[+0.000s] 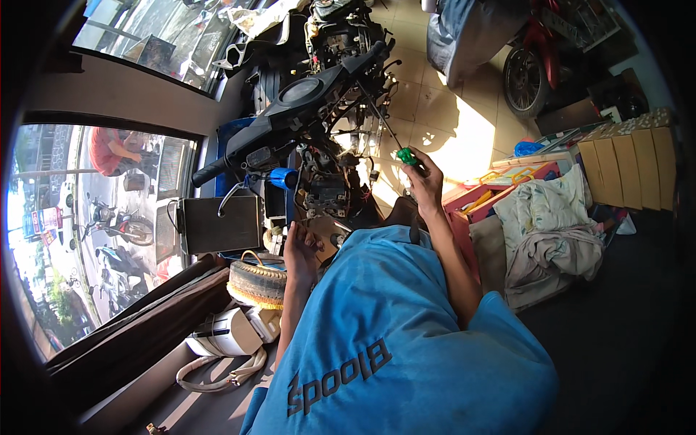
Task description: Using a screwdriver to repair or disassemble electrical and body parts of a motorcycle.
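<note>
My right hand (426,183) is closed round the green handle of a screwdriver (407,156), whose long dark shaft slants up and left toward the handlebar. My left hand (301,252) is low beside the motorcycle, fingers loosely bent and apart, with nothing visible in it. In front of me stands a partly stripped motorcycle with bare wiring; its black handlebar (212,170) runs from lower left to upper right. Under the bar sits a blue rounded part (283,177), and a dark battery-like box (328,196) lies among the wires. Where the screwdriver's tip ends is hard to make out.
At the right are a red tool box (487,205), crumpled cloths (551,225) and a row of cardboard boxes (629,163). A tire (257,283) and a white appliance (226,333) stand at left. Another person's leg (464,36) and a red motorcycle (540,61) are beyond.
</note>
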`<move>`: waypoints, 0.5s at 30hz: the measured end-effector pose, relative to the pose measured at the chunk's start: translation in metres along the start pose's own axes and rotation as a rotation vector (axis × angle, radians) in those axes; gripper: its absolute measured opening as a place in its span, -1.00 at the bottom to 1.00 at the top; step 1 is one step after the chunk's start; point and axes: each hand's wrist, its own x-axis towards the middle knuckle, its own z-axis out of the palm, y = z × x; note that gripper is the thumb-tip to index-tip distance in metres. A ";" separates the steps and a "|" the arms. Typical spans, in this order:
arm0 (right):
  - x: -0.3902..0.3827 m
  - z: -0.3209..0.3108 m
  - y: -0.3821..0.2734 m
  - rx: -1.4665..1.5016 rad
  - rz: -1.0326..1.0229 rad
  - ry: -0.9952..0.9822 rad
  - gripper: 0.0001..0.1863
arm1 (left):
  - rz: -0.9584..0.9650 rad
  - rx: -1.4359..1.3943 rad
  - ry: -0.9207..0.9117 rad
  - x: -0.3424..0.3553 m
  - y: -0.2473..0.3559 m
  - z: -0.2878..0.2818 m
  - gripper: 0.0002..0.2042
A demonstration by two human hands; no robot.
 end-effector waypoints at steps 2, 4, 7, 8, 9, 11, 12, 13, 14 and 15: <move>-0.001 -0.002 -0.001 -0.001 0.001 0.005 -0.57 | -0.009 0.001 -0.004 -0.002 0.000 0.001 -0.69; -0.001 -0.001 -0.005 -0.008 0.007 0.002 -0.58 | -0.013 -0.001 -0.006 -0.004 -0.001 0.000 -0.69; 0.000 0.000 -0.006 -0.023 0.017 -0.007 -0.58 | -0.032 -0.013 0.010 -0.007 -0.003 0.000 -0.69; 0.001 -0.001 -0.002 -0.048 -0.019 -0.013 -0.57 | -0.028 0.023 0.026 -0.008 -0.003 0.002 -0.66; 0.003 -0.001 -0.001 -0.074 -0.056 -0.021 -0.55 | -0.023 0.058 0.043 -0.008 -0.003 0.003 -0.63; 0.004 -0.001 -0.002 -0.077 -0.060 -0.020 -0.55 | -0.029 0.058 0.055 -0.009 -0.003 0.004 -0.63; 0.004 -0.001 -0.002 -0.078 -0.066 -0.017 -0.55 | -0.034 0.061 0.064 -0.010 -0.003 0.004 -0.63; 0.005 -0.002 -0.002 -0.078 -0.063 -0.018 -0.55 | -0.034 0.060 0.067 -0.010 -0.003 0.003 -0.63; 0.005 -0.003 -0.001 -0.074 -0.064 -0.025 -0.55 | -0.032 0.065 0.075 -0.009 -0.004 0.003 -0.64; 0.007 -0.004 -0.002 -0.069 -0.066 -0.033 -0.55 | -0.030 0.070 0.081 -0.009 -0.004 0.003 -0.64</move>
